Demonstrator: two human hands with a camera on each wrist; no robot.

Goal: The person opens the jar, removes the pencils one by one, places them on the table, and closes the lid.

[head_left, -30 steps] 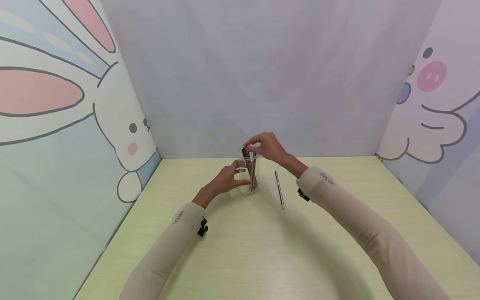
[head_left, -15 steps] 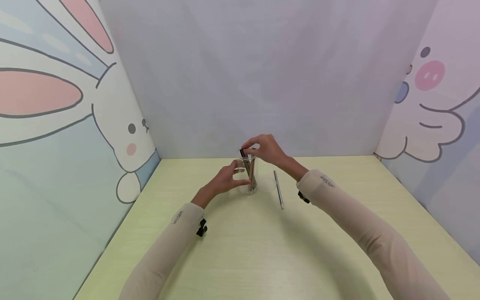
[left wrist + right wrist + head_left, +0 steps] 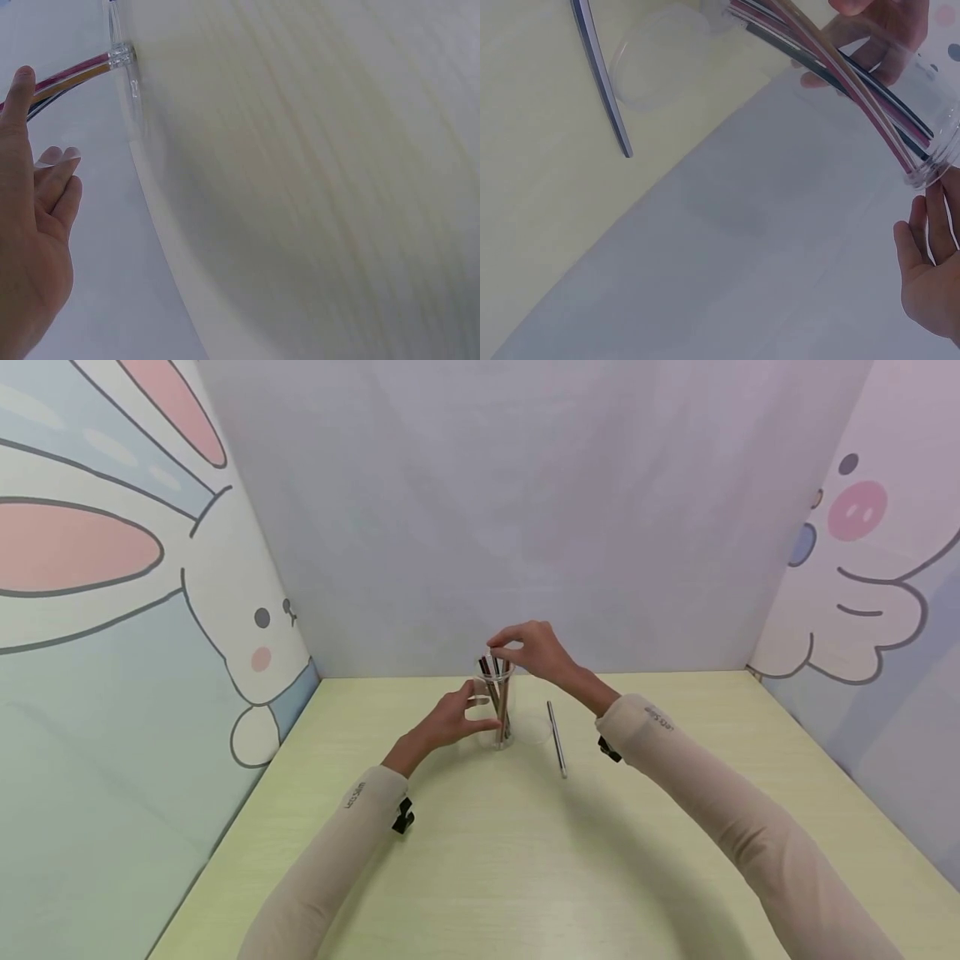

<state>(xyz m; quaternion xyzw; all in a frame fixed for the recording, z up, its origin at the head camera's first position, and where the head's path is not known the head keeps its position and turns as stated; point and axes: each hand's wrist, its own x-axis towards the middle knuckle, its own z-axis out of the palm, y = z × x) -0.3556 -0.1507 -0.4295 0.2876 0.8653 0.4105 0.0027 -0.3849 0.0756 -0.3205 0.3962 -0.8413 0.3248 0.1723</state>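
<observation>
A clear jar (image 3: 512, 700) stands near the back of the table, with several slim pencils (image 3: 503, 710) leaning inside it. Around its left side curve the thumb and fingers of my left hand (image 3: 450, 717), holding it. My right hand (image 3: 542, 652) is above the mouth, its thumb and index finger pinching the top of one pencil. In the right wrist view, the fingertips of the right hand (image 3: 934, 277) lie by the jar's rim (image 3: 924, 178), partly hidden behind it. The left wrist view shows the left hand (image 3: 34, 232) beside the pencils (image 3: 75, 73).
To the right of the jar, a dark and silver pencil (image 3: 557, 739) lies on the pale wooden table (image 3: 480, 860). Between them is a round clear lid (image 3: 536, 729). A grey backdrop (image 3: 517, 527) rises behind, with cartoon-printed panels (image 3: 112, 710) at both sides.
My right hand dips slightly toward the jar's mouth, then rises a little with a pencil's top between its fingertips. The left hand stays on the jar.
</observation>
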